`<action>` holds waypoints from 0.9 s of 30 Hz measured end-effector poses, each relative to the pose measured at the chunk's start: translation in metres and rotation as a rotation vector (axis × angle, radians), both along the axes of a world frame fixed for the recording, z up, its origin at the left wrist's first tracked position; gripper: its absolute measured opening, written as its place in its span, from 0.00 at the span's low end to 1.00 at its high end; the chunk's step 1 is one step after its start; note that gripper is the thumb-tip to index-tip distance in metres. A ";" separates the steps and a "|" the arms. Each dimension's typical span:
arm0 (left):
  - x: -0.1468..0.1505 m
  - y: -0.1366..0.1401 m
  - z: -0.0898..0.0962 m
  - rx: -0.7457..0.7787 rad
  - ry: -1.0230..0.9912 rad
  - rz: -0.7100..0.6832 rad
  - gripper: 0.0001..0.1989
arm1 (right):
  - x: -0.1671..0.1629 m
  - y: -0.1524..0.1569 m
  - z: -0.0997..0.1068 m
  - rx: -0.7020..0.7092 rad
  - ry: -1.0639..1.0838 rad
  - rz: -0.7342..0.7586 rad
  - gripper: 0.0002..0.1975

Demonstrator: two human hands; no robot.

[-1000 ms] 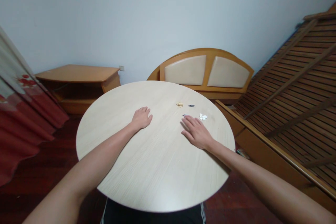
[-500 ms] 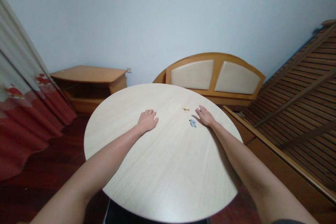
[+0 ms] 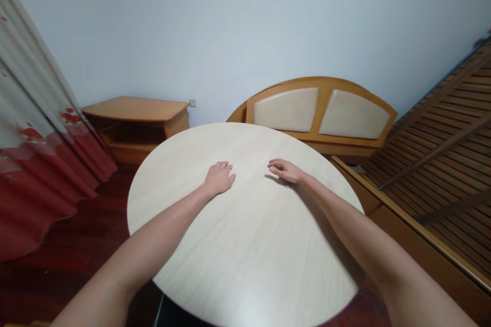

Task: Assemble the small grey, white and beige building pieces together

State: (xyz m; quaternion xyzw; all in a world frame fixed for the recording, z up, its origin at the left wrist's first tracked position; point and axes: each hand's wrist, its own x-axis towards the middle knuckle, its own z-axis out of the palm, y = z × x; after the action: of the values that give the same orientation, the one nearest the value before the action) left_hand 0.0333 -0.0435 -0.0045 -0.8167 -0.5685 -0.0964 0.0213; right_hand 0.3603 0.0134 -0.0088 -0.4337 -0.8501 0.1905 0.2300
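My left hand (image 3: 220,178) lies palm down on the pale round table (image 3: 245,245), its fingers spread and nothing in them. To the right, my right hand (image 3: 287,170) hovers just above the tabletop and casts a shadow there. Its thumb and fingers come together in a pinch pointing left. A tiny dark spot shows at the fingertips, too small to name. Under the wrist peeks the edge of some small blue-grey pieces (image 3: 288,186); the hand and wrist hide the rest.
Behind the table stand a low wooden cabinet (image 3: 140,108) and a headboard (image 3: 322,112) with cream panels. A slatted wooden frame (image 3: 441,148) leans at the right, beside a wooden side board (image 3: 406,214). A red and white curtain (image 3: 42,163) hangs at the left.
My right hand has moved left, over the small blue-grey and tan pieces, and its fingers have drawn together. The tan pieces are now hidden. My left hand keeps its place on the table.
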 end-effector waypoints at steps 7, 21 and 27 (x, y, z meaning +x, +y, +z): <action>0.001 -0.001 0.001 0.005 0.000 -0.003 0.24 | 0.026 -0.067 -0.010 0.327 -0.127 -0.078 0.27; 0.000 0.001 0.000 0.005 0.002 -0.004 0.23 | 0.006 0.016 -0.027 0.214 -0.165 -0.310 0.31; 0.000 0.000 0.001 0.010 -0.004 -0.007 0.23 | -0.020 -0.004 -0.016 0.253 0.016 -0.156 0.22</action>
State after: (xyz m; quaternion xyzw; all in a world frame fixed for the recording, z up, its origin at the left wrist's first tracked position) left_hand 0.0338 -0.0434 -0.0033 -0.8185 -0.5651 -0.1009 0.0240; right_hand 0.3404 0.0093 -0.0244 -0.4643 -0.8293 0.0668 0.3037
